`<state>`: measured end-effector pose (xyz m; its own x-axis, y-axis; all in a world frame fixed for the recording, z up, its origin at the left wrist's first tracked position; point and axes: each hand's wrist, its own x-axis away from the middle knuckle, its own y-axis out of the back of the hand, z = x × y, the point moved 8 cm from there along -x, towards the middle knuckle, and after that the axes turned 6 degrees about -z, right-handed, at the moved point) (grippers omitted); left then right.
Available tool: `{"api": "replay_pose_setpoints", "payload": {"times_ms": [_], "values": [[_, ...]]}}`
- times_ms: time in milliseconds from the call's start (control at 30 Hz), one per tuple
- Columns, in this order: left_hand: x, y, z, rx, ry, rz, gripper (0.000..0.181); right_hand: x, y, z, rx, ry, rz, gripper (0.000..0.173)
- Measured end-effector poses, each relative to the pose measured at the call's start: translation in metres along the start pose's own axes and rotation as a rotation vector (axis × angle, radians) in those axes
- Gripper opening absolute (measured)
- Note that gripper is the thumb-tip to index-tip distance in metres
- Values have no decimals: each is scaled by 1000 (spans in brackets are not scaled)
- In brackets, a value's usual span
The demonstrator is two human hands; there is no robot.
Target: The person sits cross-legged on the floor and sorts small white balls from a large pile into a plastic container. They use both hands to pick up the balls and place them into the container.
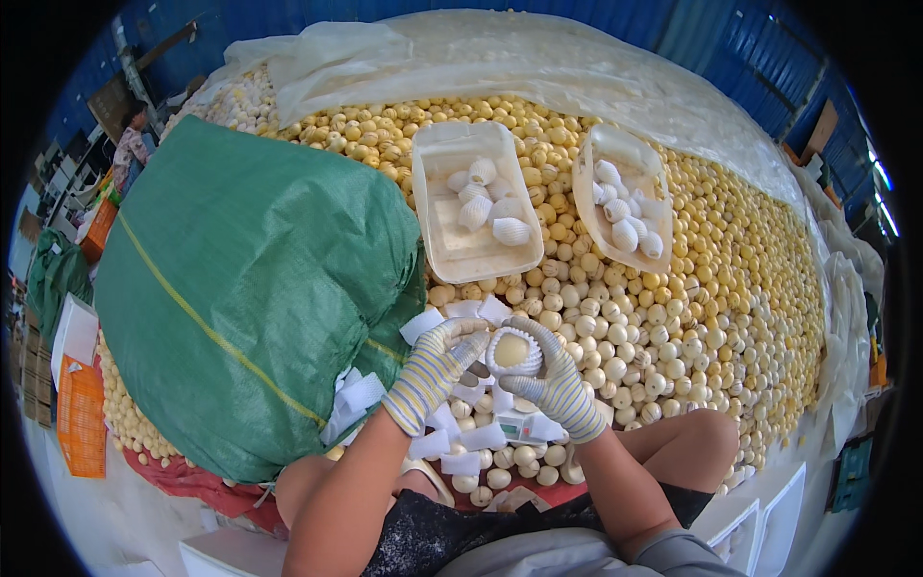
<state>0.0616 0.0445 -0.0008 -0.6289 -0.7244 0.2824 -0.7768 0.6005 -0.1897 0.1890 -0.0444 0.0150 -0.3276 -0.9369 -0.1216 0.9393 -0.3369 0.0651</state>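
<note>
My right hand (555, 382), in a striped knit glove, is curled around a pale yellow round fruit (511, 350) in a white foam net sleeve. Beside it, my left hand (441, 364), gloved alike, has its fingers apart and bent near the fruit; whether they touch it I cannot tell. Loose white foam sleeves (483, 437) lie below my hands on more fruit. A small scale with a display (510, 428) sits among them. Beyond my hands, a rectangular plastic tub (481, 269) and a second tub (652, 262) hold several sleeved fruits.
A bulging green woven sack (252, 288) stands at the left, foam sleeves at its mouth. The heap of fruit (721, 288) spreads around, with plastic sheeting (541, 65) over its far part. An orange crate (81, 418) is at far left. A person (131, 148) is in the left background.
</note>
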Motion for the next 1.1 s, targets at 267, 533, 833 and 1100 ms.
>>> {"api": "replay_pose_setpoints", "payload": {"times_ms": [267, 533, 833, 1100], "values": [[-1, 14, -18, -51, -93, -100, 28, 4, 44, -127, 168, -254, -216, 72], [11, 5, -24, -260, -93, -33, 36, 92, 150, -275, 657, -539, -534, 74], [6, 10, -18, -389, -170, -46, 37, 89, 116, -326, 117, -982, -394, 70], [15, 48, -57, -136, -167, -163, 34, -88, 61, -180, -814, -493, -235, 71]]}}
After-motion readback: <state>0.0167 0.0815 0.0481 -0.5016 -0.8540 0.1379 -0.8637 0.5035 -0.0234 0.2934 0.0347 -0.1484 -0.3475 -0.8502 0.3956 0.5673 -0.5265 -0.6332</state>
